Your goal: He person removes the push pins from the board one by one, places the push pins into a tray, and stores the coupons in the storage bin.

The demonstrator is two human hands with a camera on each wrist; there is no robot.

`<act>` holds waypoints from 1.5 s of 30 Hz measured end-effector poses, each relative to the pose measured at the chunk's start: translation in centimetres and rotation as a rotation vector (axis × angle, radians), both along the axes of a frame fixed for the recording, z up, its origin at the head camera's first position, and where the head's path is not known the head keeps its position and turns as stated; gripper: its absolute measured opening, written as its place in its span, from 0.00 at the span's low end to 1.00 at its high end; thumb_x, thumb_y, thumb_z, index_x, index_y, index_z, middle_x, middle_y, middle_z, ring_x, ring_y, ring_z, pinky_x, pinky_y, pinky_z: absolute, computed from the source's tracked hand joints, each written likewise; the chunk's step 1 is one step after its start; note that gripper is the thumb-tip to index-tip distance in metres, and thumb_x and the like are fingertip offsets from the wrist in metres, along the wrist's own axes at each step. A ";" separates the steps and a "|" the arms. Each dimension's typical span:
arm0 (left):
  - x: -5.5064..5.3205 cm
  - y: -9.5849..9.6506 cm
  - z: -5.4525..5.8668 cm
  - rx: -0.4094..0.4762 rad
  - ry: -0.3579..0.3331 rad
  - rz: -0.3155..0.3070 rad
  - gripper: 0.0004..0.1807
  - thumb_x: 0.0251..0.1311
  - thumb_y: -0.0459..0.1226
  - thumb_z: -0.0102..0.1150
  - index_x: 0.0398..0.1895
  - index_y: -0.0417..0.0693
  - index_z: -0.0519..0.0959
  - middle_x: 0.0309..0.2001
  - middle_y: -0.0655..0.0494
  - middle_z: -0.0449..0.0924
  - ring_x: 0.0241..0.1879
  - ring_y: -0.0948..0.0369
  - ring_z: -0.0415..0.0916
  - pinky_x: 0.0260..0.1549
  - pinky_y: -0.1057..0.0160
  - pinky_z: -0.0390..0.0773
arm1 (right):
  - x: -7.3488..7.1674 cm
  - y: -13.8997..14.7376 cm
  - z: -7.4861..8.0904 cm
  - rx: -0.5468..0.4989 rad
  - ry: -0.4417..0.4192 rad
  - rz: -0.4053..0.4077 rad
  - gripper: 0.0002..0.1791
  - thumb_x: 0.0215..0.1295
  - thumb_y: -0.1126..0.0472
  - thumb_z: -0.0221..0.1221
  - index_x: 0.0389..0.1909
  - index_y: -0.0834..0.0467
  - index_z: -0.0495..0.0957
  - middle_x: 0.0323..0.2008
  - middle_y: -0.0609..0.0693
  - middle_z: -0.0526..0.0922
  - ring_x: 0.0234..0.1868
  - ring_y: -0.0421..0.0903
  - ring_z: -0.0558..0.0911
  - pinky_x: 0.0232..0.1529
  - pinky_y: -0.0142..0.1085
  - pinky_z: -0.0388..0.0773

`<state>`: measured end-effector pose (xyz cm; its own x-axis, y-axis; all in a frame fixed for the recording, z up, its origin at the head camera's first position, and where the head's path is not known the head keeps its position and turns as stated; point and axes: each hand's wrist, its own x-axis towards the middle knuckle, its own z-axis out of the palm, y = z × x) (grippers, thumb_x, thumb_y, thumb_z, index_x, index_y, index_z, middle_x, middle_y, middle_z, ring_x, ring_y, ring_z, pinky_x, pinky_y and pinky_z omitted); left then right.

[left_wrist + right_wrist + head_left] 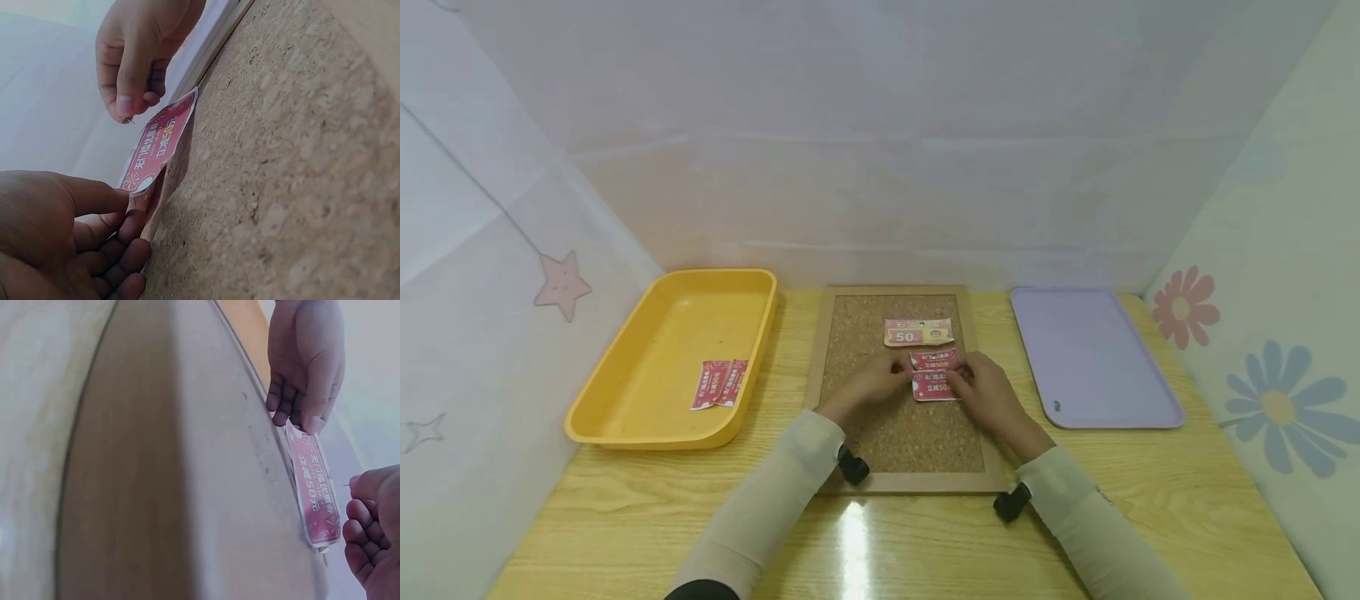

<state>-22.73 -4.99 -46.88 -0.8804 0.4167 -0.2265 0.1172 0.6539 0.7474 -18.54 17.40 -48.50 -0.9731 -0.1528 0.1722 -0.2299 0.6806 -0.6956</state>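
My left hand (874, 382) pinches the left end of a red coupon (931, 387) between thumb and fingers. In the left wrist view that coupon (161, 140) stands slightly off the cork board (880, 446), its near end lifted. My right hand (992, 396) is at the coupon's other end, with a thin pin (346, 484) between thumb and forefinger; the pin's head is hidden by the fingertips. Just above, another red coupon (932, 359) lies partly overlapped. Higher up the board is a pink-and-yellow coupon (917, 332).
To the left stands a yellow tray (670, 333) with red coupons (713, 383) in its front right corner. A flat purple tray (1090, 350) lies to the right, a small dark item (1057, 406) near its front left corner. Everything rests on a wood-grain table (925, 542).
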 end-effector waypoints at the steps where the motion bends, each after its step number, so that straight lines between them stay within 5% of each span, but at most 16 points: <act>1: 0.0 0.0 0.0 0.006 -0.007 0.001 0.09 0.71 0.44 0.52 0.36 0.51 0.78 0.39 0.57 0.77 0.38 0.58 0.73 0.37 0.59 0.75 | 0.0 0.0 0.1 0.000 0.005 -0.003 0.07 0.70 0.54 0.59 0.40 0.55 0.78 0.34 0.47 0.76 0.34 0.43 0.76 0.36 0.38 0.75; 6: 0.0 -0.5 0.0 0.032 -0.027 0.005 0.11 0.72 0.44 0.50 0.41 0.48 0.78 0.38 0.54 0.77 0.35 0.57 0.74 0.33 0.60 0.76 | 0.2 0.2 0.4 0.008 0.022 -0.001 0.08 0.69 0.54 0.60 0.40 0.55 0.78 0.36 0.47 0.77 0.37 0.43 0.77 0.40 0.38 0.76; 20: 0.0 -2.3 0.3 0.086 0.041 -0.025 0.14 0.72 0.47 0.49 0.50 0.50 0.77 0.47 0.57 0.77 0.48 0.58 0.74 0.47 0.57 0.75 | 1.2 1.6 0.5 0.038 0.074 0.007 0.07 0.69 0.56 0.59 0.42 0.55 0.79 0.39 0.46 0.78 0.40 0.42 0.78 0.44 0.40 0.78; 27: -0.1 -3.4 0.9 0.133 0.041 0.017 0.13 0.72 0.46 0.51 0.50 0.49 0.77 0.48 0.56 0.77 0.55 0.54 0.72 0.56 0.51 0.71 | 1.6 2.4 0.9 0.026 0.121 0.023 0.09 0.68 0.57 0.60 0.44 0.59 0.78 0.39 0.48 0.78 0.40 0.45 0.79 0.46 0.45 0.77; 31: -0.1 -4.4 1.0 0.155 0.031 0.028 0.13 0.72 0.46 0.51 0.50 0.50 0.77 0.47 0.56 0.77 0.53 0.56 0.73 0.53 0.52 0.72 | 1.9 3.1 1.0 0.025 0.120 0.015 0.09 0.69 0.57 0.60 0.44 0.58 0.78 0.40 0.49 0.79 0.42 0.46 0.79 0.47 0.45 0.77; 38: 0.2 -6.6 2.1 0.053 0.132 0.100 0.14 0.71 0.47 0.52 0.48 0.48 0.78 0.47 0.54 0.79 0.51 0.54 0.75 0.48 0.52 0.76 | 2.2 4.9 0.7 0.064 0.109 0.003 0.09 0.71 0.54 0.57 0.45 0.55 0.77 0.41 0.48 0.78 0.42 0.45 0.78 0.46 0.46 0.76; 45: 0.5 -9.9 3.5 0.085 0.155 0.175 0.14 0.71 0.46 0.53 0.47 0.46 0.77 0.47 0.50 0.79 0.49 0.52 0.76 0.46 0.51 0.76 | 2.4 6.9 1.0 0.094 0.107 -0.030 0.11 0.71 0.54 0.57 0.45 0.56 0.77 0.40 0.50 0.78 0.41 0.47 0.78 0.45 0.47 0.75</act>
<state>-22.23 -14.94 -43.35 -0.9622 0.2670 -0.0534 0.1257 0.6096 0.7827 -16.12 24.29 -47.46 -0.9544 -0.1444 0.2613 -0.2780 0.7492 -0.6012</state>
